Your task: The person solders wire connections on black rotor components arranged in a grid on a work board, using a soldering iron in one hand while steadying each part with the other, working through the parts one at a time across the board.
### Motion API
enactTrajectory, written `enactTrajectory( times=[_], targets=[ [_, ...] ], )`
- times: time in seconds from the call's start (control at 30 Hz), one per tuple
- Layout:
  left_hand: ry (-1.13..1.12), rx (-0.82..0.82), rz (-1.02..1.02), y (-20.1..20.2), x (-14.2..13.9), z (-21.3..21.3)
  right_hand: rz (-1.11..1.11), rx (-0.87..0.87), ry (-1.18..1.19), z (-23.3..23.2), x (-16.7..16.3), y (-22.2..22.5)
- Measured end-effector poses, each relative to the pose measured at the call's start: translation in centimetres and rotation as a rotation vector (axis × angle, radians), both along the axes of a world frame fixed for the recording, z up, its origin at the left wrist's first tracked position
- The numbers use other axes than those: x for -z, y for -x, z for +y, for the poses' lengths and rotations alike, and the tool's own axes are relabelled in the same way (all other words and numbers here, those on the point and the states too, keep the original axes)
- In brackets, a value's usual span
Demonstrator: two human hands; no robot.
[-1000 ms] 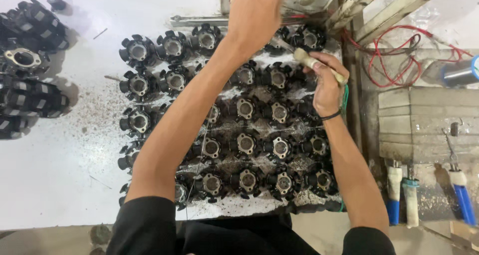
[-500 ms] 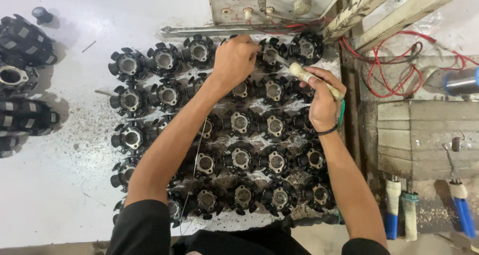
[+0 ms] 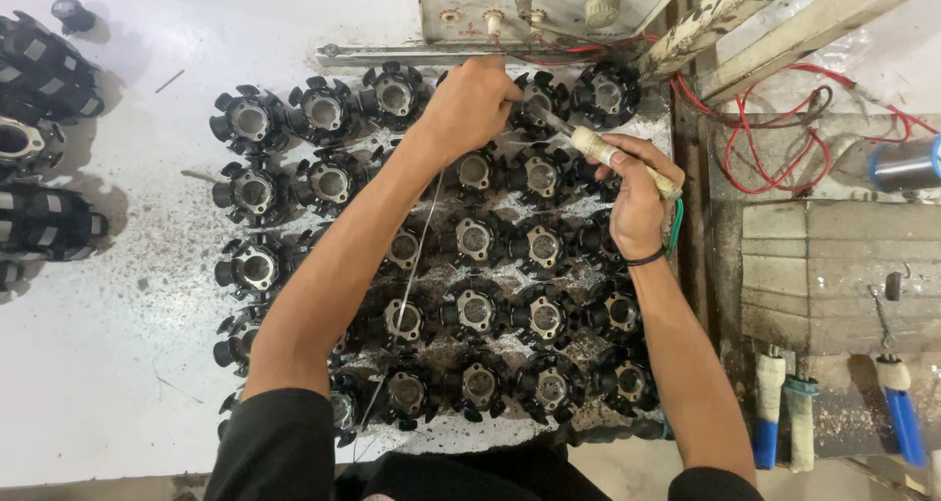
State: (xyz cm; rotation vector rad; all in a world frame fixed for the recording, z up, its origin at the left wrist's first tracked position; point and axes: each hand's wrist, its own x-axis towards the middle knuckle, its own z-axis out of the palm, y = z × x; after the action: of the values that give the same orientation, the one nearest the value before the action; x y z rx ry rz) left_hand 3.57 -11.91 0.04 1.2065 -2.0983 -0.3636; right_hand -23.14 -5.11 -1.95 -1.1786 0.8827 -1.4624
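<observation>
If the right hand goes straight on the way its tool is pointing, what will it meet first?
The right hand holds a wrapped-handle tool aimed up-left. Its tip would most likely first meet the black stator in the top row, right by the left hand. Depth is unclear.

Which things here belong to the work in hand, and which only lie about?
In use:
- left hand with thin wire
- right hand holding soldering iron
- black stator cores

Lying about:
- red wires
- blue-handled tools
- stacked parts
</observation>
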Motion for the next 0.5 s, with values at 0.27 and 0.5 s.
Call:
enactTrajectory(
  times=[0.27,0.5],
  targets=[
    [0.005,-0.010,0.013,0.5,0.1,-1.0,0.079,-0.007,0.010,0.3,-0.4,0.0],
    [0.015,-0.059,0.059,1.1,0.0,-0.8,0.091,0.011,-0.002,0.3,-0.3,-0.1]
  ],
)
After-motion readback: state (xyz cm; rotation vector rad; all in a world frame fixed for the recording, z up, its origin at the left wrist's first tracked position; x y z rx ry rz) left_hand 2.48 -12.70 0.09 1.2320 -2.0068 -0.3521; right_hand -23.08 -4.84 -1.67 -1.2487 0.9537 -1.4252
